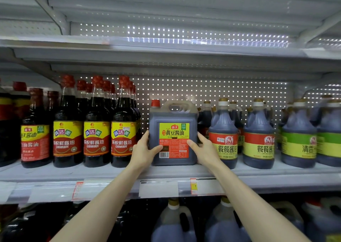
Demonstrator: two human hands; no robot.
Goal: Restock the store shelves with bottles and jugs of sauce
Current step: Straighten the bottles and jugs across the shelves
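Head view. A square dark plastic jug of soy sauce with a red cap and a yellow-and-red label [173, 133] stands upright on the white metal middle shelf [110, 171], near its front edge. The left hand [145, 147] and right hand [203, 147] hold it by its lower sides, thumbs on the front face.

Tall red-capped glass bottles [96, 127] stand just to its left and round-shouldered gold-capped jugs [223, 133] just to its right. The perforated back panel [184, 92] shows above the jug.

Assessment: this jug is placed but not released. Its row appears to hold this one jug in front, so more of the same likely remain to be added. More large jugs [173, 221] stand on the shelf below.
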